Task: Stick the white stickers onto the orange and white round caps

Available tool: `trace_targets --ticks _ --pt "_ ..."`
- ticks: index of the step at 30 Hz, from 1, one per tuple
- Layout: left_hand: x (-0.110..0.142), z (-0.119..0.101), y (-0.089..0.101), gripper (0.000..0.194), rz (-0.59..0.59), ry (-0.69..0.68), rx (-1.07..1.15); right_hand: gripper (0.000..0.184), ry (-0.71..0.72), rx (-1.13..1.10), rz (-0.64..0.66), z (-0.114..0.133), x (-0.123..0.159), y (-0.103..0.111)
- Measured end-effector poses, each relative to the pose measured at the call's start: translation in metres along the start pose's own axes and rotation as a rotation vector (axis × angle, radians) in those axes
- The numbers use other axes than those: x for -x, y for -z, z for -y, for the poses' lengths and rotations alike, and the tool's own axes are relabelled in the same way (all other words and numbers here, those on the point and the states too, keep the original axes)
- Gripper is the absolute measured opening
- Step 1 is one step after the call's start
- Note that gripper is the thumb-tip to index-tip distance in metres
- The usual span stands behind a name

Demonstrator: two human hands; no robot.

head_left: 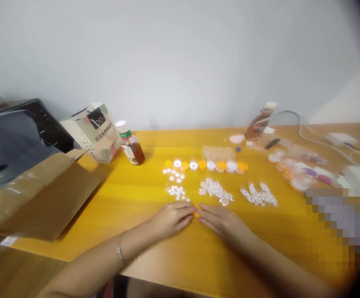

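Note:
Between the fingertips of my left hand [171, 218] and my right hand [222, 220] is a small orange disc-like piece [196, 213], gripped from both sides near the table's front. Fingers cover most of it. Just beyond my left hand lie many small white round caps [176, 191]. White openwork wheel-shaped pieces [214, 188] are heaped past my right hand, and a group of white perforated strips [258, 195] lies farther right. Behind these runs a row of orange and white round discs, including a white disc [210, 165] and an orange disc [202, 164].
A large brown paper bag [49, 198] and a printed carton bag [97, 136] stand left, beside a bottle of dark liquid [132, 145]. Back right, a cola bottle [259, 122] leans near white cables [319, 140]. Clear packs of colored parts [301, 176] lie right. The wooden table [142, 182] meets a wall.

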State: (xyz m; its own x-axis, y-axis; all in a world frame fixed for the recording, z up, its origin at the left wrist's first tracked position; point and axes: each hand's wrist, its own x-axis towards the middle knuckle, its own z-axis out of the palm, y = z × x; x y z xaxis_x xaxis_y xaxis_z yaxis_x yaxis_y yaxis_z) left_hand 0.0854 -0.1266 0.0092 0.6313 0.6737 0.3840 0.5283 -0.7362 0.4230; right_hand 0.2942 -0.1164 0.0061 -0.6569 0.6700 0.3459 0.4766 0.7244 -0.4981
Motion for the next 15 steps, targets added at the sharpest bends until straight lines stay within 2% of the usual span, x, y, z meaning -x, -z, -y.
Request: trace_targets --ticks 8,15 --pt "-0.0004 -0.0006 0.003 0.027 0.025 0.039 0.061 0.025 -0.073 0.077 0.05 0.0024 0.0008 0.0" --pt "0.0007 0.0012 0.003 0.026 0.026 0.002 0.021 0.021 -0.031 0.033 0.0 0.0022 -0.0008 0.0023"
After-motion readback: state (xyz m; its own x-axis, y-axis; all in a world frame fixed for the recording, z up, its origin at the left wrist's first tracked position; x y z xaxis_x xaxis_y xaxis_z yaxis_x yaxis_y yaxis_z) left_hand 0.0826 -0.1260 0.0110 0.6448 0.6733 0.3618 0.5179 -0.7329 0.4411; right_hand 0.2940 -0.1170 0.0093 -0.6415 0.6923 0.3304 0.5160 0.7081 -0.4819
